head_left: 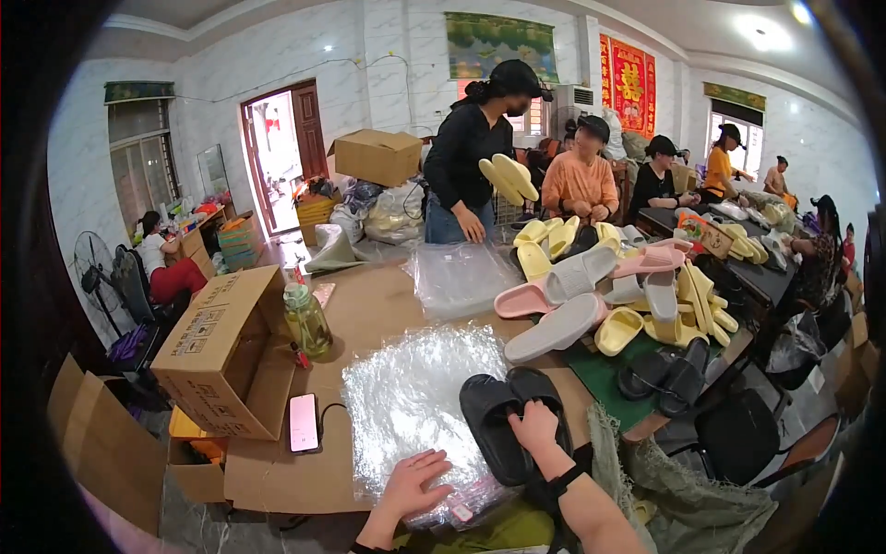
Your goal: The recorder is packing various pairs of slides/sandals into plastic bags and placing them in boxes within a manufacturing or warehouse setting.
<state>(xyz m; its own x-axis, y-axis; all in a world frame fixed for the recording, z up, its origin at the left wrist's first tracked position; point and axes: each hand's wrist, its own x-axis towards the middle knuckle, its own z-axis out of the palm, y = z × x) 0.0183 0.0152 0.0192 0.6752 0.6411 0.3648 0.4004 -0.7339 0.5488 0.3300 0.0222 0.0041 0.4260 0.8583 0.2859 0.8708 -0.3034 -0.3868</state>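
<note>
A pair of black slippers point(487, 427) is in my right hand point(537, 428), whose fingers reach in around the straps at the middle of the pair. Under the slippers lies a stack of clear plastic bags point(406, 392), shiny and crinkled, on the cardboard-covered table. My left hand point(417, 482) rests flat on the near edge of this stack with its fingers apart and nothing held. A small pinkish label point(461, 511) shows on the stack's near edge, between my two hands.
Yellow, grey and pink slippers point(572, 272) are heaped at the right; black slippers point(685, 377) lie below them. A carton point(221, 355), a bottle point(306, 323) and a phone point(304, 423) stand or lie leftward. Across the table, a person point(480, 157) holds yellow slippers beside more bags point(461, 277).
</note>
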